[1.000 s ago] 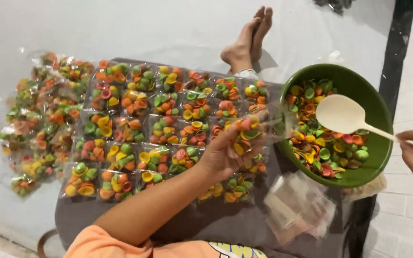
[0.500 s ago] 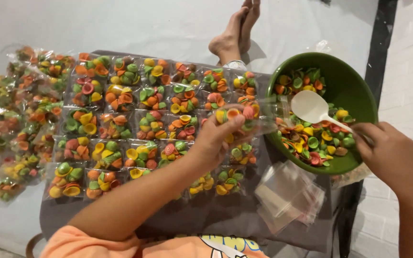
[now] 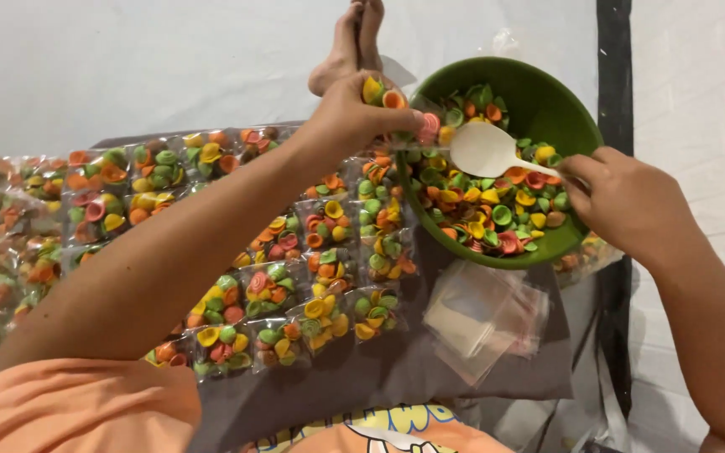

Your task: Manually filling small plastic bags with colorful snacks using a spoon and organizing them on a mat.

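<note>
Since half a second ago, the left hand [image 3: 350,113] has carried its bag [image 3: 396,109] up from over the packed rows to the near rim of the bowl [image 3: 576,109], and the right hand [image 3: 627,201] has slid further along the spoon's handle.

That left hand is clamped on the small clear bag, part full of orange, yellow and pink shells, holding it just above the bowl's left edge. The right hand is closed on the handle of the white spoon [image 3: 484,149], whose scoop lies just beside the bag, over the loose shells [image 3: 484,210] in the green bowl. The two hands are apart, with the spoon's scoop between them.

Under the left forearm, rows of filled bags [image 3: 312,252] lie on a dark cloth [image 3: 396,369]. A stack of empty clear bags [image 3: 484,315] rests on the cloth just below the bowl. Bare feet [image 3: 350,42] show beyond the bag, on the pale floor [image 3: 127,67].
</note>
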